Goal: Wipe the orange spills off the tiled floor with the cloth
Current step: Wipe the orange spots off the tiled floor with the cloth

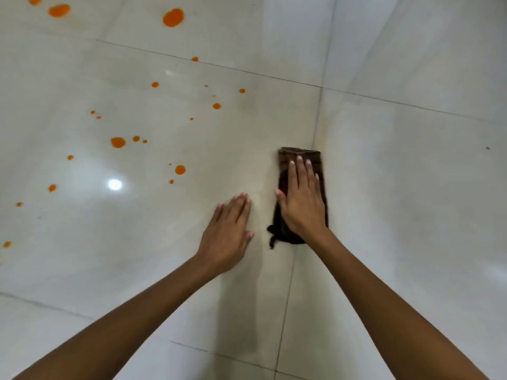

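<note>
A folded dark brown cloth (290,156) lies flat on the pale tiled floor (397,187), along a grout line. My right hand (303,201) presses flat on top of it, fingers stretched forward. My left hand (229,231) rests flat on the bare floor just left of the cloth, holding nothing. Several orange spills dot the tiles to the left: a large blob (173,17) at the top, another (59,10) at the top left, a medium one (118,142), and one (180,169) nearest the cloth.
Grout lines cross the floor (319,86). A ceiling light reflects as a bright spot (114,184) on the glossy tile. A tiny dark speck (487,148) sits at the right. Small orange drops reach the left edge (7,244).
</note>
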